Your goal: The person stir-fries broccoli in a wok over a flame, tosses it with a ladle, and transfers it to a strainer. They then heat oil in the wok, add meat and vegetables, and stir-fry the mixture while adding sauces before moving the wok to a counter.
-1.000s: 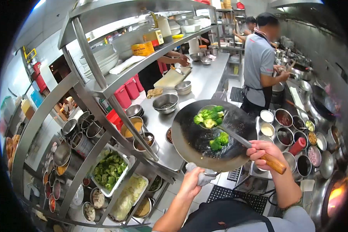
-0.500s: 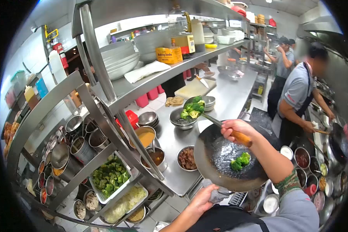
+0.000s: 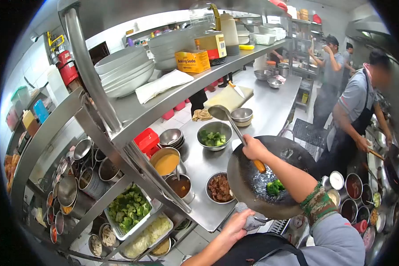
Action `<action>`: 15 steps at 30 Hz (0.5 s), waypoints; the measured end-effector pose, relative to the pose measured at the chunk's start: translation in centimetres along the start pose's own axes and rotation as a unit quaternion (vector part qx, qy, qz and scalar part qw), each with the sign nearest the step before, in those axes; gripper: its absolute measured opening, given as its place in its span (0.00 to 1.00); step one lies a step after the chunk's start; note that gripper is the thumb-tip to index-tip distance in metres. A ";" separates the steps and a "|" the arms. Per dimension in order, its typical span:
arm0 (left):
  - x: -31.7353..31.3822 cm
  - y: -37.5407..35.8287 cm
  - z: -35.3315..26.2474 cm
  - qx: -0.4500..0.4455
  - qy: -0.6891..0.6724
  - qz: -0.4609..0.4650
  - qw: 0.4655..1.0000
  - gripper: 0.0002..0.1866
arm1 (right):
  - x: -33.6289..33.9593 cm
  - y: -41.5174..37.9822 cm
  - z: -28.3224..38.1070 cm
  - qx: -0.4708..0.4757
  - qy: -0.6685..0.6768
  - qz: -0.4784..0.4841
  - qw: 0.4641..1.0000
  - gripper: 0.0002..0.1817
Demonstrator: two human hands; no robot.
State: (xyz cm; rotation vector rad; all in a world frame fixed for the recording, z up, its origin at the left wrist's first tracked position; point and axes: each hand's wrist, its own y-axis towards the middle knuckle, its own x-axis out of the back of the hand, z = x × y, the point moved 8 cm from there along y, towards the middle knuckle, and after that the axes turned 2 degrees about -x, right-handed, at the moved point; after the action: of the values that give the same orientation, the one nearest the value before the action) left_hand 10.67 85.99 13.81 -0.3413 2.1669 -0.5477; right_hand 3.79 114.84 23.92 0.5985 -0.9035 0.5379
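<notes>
My right hand (image 3: 255, 148) is wrapped round the wooden-handled ladle (image 3: 218, 112), whose bowl is raised above the counter and holds no visible broccoli. Below it, a steel bowl (image 3: 203, 145) contains the broccoli florets (image 3: 213, 138). My left hand (image 3: 236, 226) grips a grey cloth (image 3: 250, 221) around the handle at the near rim of the wok (image 3: 246, 193). The wok is held tilted beside the counter edge. A few broccoli florets (image 3: 275, 188) lie in its wet, shiny bottom.
On the counter (image 3: 208, 208) stand a bowl of browned meat (image 3: 220, 188) and pots of orange liquid (image 3: 166, 164) and brown sauce (image 3: 178, 185). A knife (image 3: 237, 90) lies on the cutting board (image 3: 226, 99). A steel shelf (image 3: 133, 124) crosses overhead. One co-worker (image 3: 357, 106) cooks at right.
Broccoli has dropped from the ladle into the steel bowl. My right hand has moved slightly left with the ladle. My left hand still grips the cloth.
</notes>
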 end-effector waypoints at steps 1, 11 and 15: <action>0.4 0.4 -0.4 -0.003 0.008 0.011 1.000 0.07 | 1.2 -0.8 0.4 0.019 0.002 -0.023 1.000 0.30; 2.7 1.8 -5.7 -0.077 0.107 -0.025 0.991 0.15 | 14.7 -24.9 -2.7 -0.320 0.402 0.090 0.853 0.28; 0.3 2.4 -8.6 -0.159 0.129 -0.010 0.979 0.08 | 13.3 -32.2 -5.1 -0.402 0.322 0.096 0.852 0.28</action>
State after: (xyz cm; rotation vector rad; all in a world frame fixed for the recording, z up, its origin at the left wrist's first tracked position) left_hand 3.50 90.18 17.05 -0.4882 2.5109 -0.2633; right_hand 34.54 97.69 24.67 -0.4368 -0.4626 0.4404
